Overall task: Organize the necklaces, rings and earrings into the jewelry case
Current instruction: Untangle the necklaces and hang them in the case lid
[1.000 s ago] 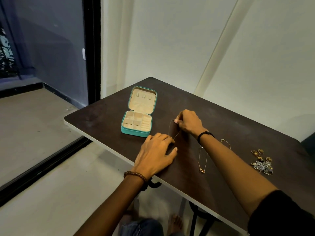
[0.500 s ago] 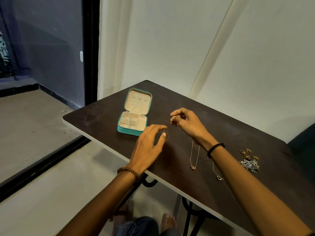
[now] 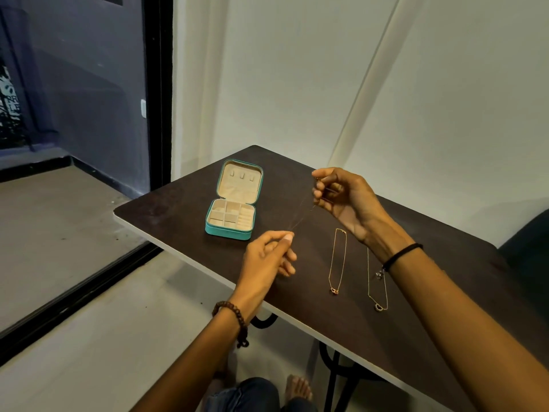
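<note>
jewelry case [image 3: 227, 232] open, unfilled, toward the table's [image 3: 178, 212] left corner; left hand [image 3: 267, 257] and right hand [image 3: 344, 200] pinch one thin chain [image 3: 301, 217]; two necklaces [image 3: 338, 260] [image 3: 377, 292] lie unpacked.

The counter [image 3: 178, 209] in front of me is a dark brown top with a pale edge, standing on black curved legs [image 3: 334, 367]. Toward its far left sits the teal jewelry case [image 3: 227, 231], lid open, cream compartments showing. To its right, nearer me, a gold necklace [image 3: 334, 290] and a second necklace [image 3: 378, 306] lie stretched side by side, apart.
</note>
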